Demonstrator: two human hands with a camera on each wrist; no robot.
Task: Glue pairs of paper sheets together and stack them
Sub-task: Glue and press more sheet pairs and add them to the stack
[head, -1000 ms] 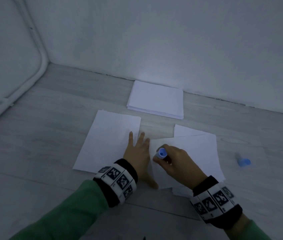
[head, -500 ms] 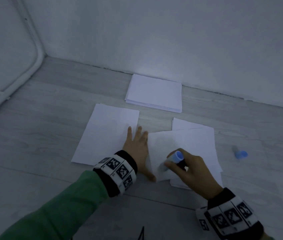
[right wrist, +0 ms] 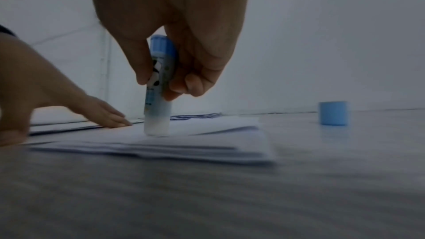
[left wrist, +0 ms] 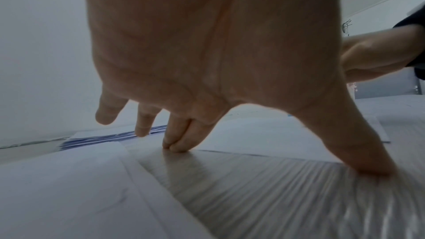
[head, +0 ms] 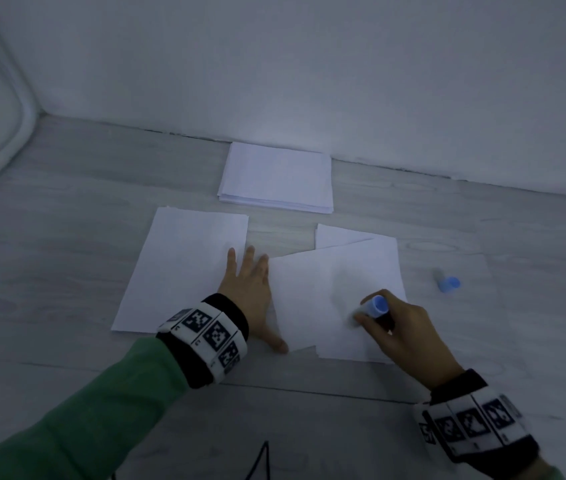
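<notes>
Nearest us, our right hand (head: pixel 402 327) pinches the glue stick (right wrist: pixel 158 86), its tip down on the top sheet (head: pixel 337 292) of the loose pile. Our left hand (head: pixel 250 289) lies flat, fingers straight, at that sheet's left edge. If it lifts, the stick could drag and crumple the paper. Farther off, a fresh stack (head: pixel 278 178) waits by the wall. The glue streaks are too faint to see.

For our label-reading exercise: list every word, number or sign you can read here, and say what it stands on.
No text here can be read.
Glue stick in the right hand: a printed label with dark marks, too blurred to read.
Wristbands: black-and-white square code patterns; the small characters beside them are illegible.
Paper sheets and cap: no print visible.
</notes>
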